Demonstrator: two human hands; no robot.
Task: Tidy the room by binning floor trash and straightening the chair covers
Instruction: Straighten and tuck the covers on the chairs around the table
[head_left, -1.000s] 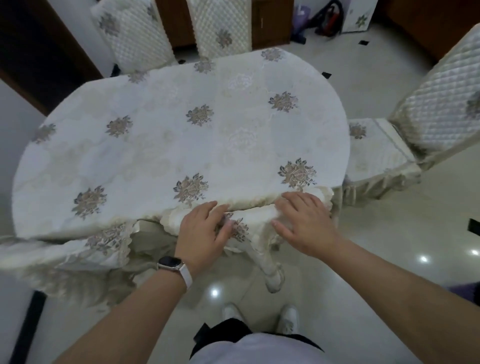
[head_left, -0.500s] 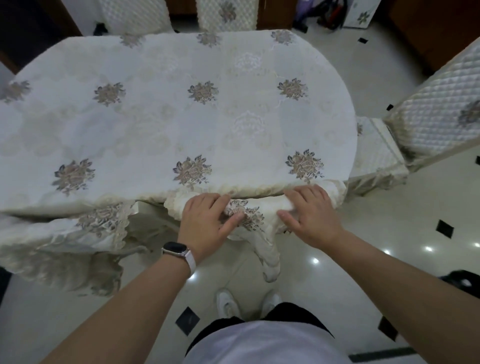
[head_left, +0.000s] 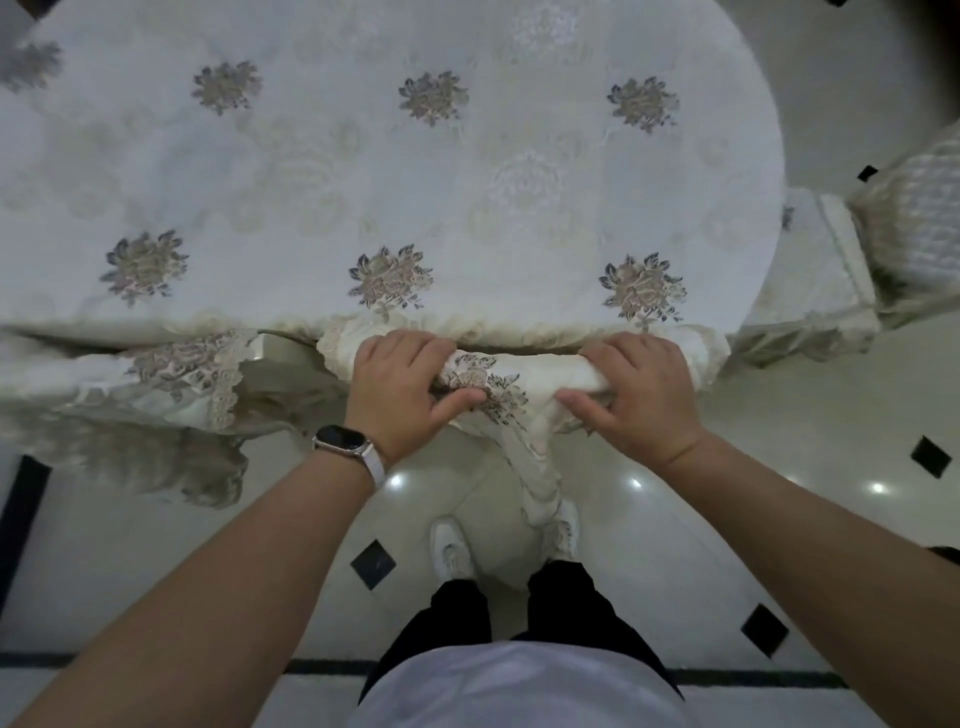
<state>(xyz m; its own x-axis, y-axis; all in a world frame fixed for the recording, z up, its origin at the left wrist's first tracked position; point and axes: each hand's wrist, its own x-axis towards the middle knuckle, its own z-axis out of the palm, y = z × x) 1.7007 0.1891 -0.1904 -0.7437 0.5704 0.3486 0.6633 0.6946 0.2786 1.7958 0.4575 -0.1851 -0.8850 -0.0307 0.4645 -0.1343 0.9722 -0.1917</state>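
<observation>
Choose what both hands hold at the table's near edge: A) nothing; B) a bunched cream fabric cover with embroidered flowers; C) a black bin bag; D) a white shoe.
B: the left hand and the right hand each curl round the bunched cream embroidered fabric cover.

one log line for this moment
step: straighten chair cover | left hand: grips cover top | right hand: grips cover top | place: at table edge
</observation>
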